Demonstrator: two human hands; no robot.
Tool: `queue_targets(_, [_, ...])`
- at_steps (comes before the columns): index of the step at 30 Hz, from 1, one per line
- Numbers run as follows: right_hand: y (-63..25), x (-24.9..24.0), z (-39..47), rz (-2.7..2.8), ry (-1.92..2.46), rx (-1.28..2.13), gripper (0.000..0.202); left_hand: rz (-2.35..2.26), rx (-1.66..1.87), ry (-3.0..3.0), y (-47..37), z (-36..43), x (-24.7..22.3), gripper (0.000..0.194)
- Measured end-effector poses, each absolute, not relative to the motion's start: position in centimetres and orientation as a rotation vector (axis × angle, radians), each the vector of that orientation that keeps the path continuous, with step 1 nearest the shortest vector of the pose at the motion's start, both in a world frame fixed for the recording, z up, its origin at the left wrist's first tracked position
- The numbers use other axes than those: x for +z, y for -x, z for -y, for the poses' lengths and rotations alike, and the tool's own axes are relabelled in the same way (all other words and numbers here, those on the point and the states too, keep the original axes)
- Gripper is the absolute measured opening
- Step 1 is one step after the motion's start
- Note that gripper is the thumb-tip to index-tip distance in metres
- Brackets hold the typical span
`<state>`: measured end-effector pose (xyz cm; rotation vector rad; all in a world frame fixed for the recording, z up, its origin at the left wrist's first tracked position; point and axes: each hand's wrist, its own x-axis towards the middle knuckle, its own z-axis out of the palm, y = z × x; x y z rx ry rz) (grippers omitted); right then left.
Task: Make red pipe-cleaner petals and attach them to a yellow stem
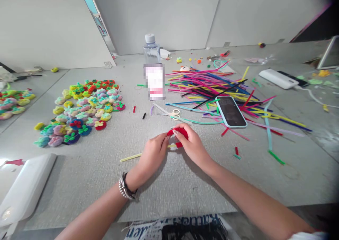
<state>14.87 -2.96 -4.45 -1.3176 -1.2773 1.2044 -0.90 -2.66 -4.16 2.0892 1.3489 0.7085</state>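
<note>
Both my hands meet at the middle of the grey table point(169, 197). My left hand point(156, 148) pinches the left end of a red fuzzy pipe-cleaner piece point(182, 131), bent into a curve. My right hand point(192, 142) has its thumb and fingers closed on the right side of the same red piece. A pale yellow pipe cleaner point(131, 157) lies under my left hand, its right end by the red piece. Open-bladed scissors point(169, 112) lie just beyond my hands.
Colourful fuzzy flowers point(90, 105) are heaped at the left, loose pipe cleaners point(201, 86) at the right. A phone point(231, 112) rests on them. A bottle point(152, 52) stands behind the scissors. A white power bank point(278, 79) is far right, a white case point(29, 187) near left.
</note>
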Motion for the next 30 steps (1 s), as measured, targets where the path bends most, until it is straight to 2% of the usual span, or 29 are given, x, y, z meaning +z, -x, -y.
queue_targets(7, [-14.87, -4.93, 2.58, 1.342, 1.336, 1.174, 0.014, -1.336, 0.708, -2.122, 1.45, 2.35, -4.18, 0.029])
queue_targets(19, [-15.01, -4.24, 2.68, 1.405, 1.27, 1.217, 0.023, -1.323, 0.616, -2.092, 1.64, 2.09, -3.78, 0.034])
queue_targets(27, [-15.51, -4.51, 2.41, 1.632, 1.319, 1.022, 0.013, -1.335, 0.539, -2.004, 1.89, 1.85, -3.97, 0.03])
queue_targets(30, [-15.61, -4.62, 2.37, 1.635, 1.33, 1.047, 0.015, -1.285, 0.529, -1.993, 1.96, 1.76, -4.06, 0.028])
